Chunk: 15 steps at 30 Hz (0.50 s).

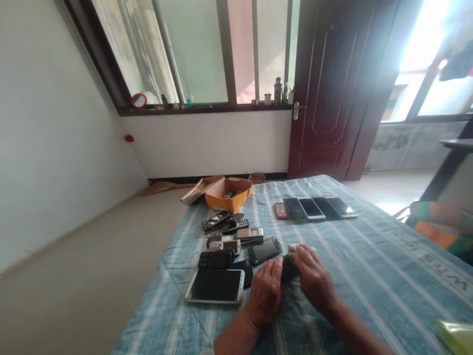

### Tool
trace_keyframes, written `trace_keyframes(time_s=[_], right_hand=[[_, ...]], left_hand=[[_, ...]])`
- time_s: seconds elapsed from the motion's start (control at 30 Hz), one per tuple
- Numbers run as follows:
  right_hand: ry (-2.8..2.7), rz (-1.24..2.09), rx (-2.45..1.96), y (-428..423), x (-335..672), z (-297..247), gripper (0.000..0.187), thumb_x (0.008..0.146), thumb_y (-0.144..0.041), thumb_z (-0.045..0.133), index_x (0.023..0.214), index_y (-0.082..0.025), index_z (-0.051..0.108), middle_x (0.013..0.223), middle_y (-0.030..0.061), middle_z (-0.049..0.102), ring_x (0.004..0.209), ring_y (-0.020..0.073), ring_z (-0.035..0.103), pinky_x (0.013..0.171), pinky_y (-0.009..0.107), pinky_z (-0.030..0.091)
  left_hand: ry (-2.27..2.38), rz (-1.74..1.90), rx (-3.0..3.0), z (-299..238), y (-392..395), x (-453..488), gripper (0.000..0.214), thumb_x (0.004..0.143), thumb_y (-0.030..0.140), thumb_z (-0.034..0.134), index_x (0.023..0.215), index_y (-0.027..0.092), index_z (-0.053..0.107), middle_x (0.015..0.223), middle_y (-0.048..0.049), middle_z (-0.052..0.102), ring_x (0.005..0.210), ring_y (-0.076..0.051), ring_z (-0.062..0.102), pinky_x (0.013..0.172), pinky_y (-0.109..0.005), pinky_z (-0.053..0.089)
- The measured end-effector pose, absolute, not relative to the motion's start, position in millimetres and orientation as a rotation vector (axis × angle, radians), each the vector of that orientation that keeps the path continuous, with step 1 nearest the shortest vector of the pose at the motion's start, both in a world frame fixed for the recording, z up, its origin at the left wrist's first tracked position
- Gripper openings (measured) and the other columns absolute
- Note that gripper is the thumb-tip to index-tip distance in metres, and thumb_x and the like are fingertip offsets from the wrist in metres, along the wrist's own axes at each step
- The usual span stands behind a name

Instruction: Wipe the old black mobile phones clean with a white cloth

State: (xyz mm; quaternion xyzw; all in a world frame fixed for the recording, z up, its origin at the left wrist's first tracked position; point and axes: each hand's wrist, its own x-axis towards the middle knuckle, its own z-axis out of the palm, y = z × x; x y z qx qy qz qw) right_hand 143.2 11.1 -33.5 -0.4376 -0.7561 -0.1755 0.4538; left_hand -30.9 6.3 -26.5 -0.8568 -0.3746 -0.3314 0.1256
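A dark mobile phone [289, 269] is held low over the cloth-covered table between my two hands. My left hand [265, 291] is closed around its left end. At the other end, my right hand [312, 273] presses a small white wipe [293, 248] onto the phone with its fingertips. Just left of my hands lie a large white-framed phone [216, 286], a black keypad phone [216, 259] and a dark touchscreen phone [265, 251]. Part of another black phone [244, 272] shows beside my left hand.
Several old phones are piled before an open orange box [229, 197] with a phone inside. A row with a red phone [281, 210] and a white phone [311, 209] lies farther right. A striped blue cloth [354, 276] covers the table; green-yellow packaging [456, 335] sits at lower right.
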Motion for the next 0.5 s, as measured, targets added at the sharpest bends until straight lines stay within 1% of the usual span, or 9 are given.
trace_keyframes(time_s=[0.17,0.27,0.5], right_hand=[[-1.851,-0.487,-1.078,14,137,-34,0.037,0.09,-0.006,0.036,0.11,-0.016,0.066,0.112,0.0106,0.066,0.115,0.0255,0.056,0.093,0.043,0.052],[-1.862,-0.465,-1.067,15,136,-33,0.035,0.091,-0.007,0.037,0.109,-0.015,0.065,0.111,0.0111,0.066,0.114,0.0257,0.056,0.093,0.043,0.052],[-1.84,-0.44,-1.073,23,144,-22,0.03,0.093,-0.012,0.039,0.105,-0.019,0.066,0.108,0.0086,0.067,0.11,0.023,0.059,0.09,0.038,0.054]], left_hand=[[-1.097,-0.96,-2.465,-32,11,-35,0.051,0.077,0.012,0.046,0.127,0.003,0.043,0.1,-0.0168,0.066,0.089,-0.027,0.066,0.078,-0.039,0.058],[-1.096,-0.968,-2.459,-36,12,-37,0.052,0.078,0.012,0.045,0.129,0.005,0.042,0.1,-0.0163,0.066,0.09,-0.026,0.066,0.077,-0.038,0.059],[-1.093,-0.988,-2.459,-36,16,-36,0.053,0.079,0.011,0.045,0.131,0.006,0.041,0.104,-0.0161,0.066,0.094,-0.026,0.067,0.081,-0.038,0.058]])
